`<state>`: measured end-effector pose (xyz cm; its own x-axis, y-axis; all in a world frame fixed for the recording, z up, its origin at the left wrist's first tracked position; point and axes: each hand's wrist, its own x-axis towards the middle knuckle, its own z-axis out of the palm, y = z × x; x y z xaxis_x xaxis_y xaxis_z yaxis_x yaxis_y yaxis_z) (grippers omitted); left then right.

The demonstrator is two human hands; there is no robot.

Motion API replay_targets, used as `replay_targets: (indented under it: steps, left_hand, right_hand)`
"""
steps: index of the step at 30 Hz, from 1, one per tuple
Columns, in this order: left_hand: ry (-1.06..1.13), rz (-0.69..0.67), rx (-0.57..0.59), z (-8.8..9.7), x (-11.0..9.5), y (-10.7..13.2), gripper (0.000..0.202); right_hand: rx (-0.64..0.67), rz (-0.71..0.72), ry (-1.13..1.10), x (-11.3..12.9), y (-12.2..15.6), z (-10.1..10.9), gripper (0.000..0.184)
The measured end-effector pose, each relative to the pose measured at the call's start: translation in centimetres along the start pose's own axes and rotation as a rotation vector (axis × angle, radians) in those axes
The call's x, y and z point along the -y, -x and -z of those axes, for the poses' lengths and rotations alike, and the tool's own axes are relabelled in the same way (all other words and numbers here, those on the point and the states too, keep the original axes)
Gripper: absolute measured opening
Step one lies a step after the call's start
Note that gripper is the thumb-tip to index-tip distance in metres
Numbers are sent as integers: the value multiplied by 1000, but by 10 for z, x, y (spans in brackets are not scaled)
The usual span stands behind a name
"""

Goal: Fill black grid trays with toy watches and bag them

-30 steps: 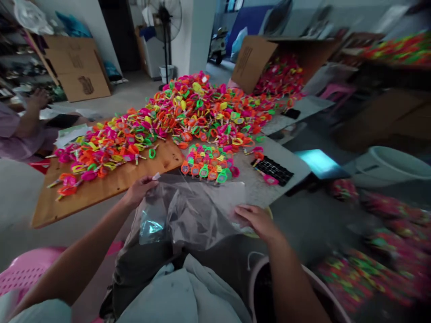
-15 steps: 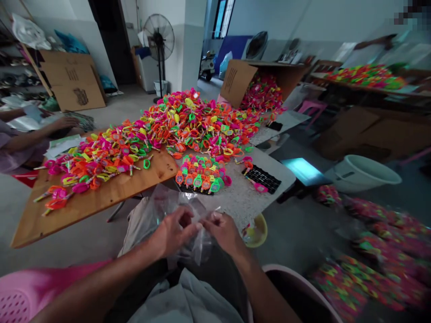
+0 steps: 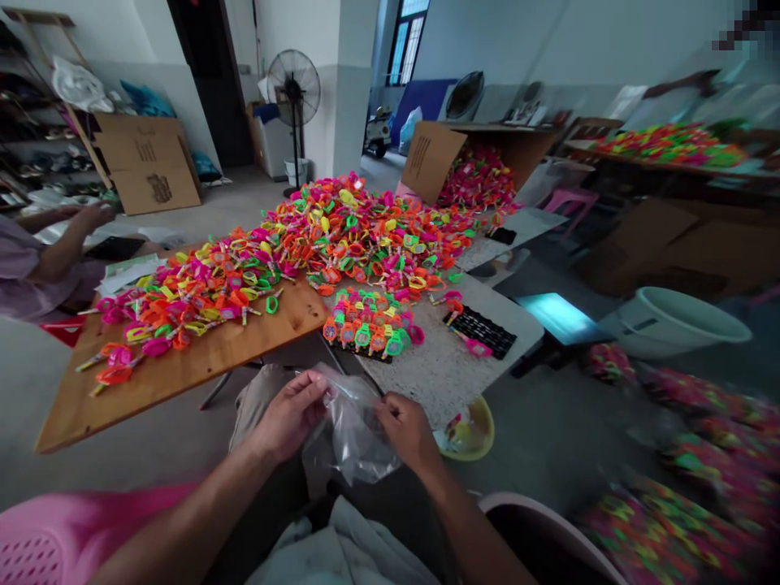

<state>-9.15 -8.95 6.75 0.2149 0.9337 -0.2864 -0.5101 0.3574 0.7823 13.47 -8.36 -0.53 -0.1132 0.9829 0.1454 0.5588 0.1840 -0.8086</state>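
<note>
My left hand [image 3: 291, 414] and my right hand [image 3: 407, 429] both pinch the top edge of a clear plastic bag [image 3: 357, 431] over my lap. The bag hangs crumpled between them, and I cannot make out anything inside it. Just beyond it, a small group of neon toys [image 3: 369, 323] lies on a black tray on the speckled table [image 3: 444, 374]. A big heap of pink, orange, green and yellow plastic toys [image 3: 329, 236] covers that table and the wooden board [image 3: 183, 366] to its left.
Another person's arm and sleeve [image 3: 42, 260] show at the far left. An open cardboard box [image 3: 463, 154] spills toys at the back. A yellow bowl [image 3: 469, 431], a white basin [image 3: 670, 321], packed toys on the floor [image 3: 682, 487] and pink baskets [image 3: 54, 536] surround me.
The bag was spread wide between my hands a second ago. My hands came together and bunched it, and now hold its edge slightly apart. The camera has tilted up a little.
</note>
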Motion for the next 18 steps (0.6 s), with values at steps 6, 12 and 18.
replay_targets:
  steps: [6, 12, 18]
  left_hand:
    - [31, 261, 456, 22, 11, 32, 42]
    - [-294, 329, 558, 45, -4, 36, 38]
    - [-499, -62, 38, 84, -58, 39, 32]
  right_hand:
    - [-154, -27, 235, -18, -9, 17, 45]
    - [-127, -220, 22, -6, -38, 65, 41]
    - [446, -299, -459, -22, -45, 67, 52]
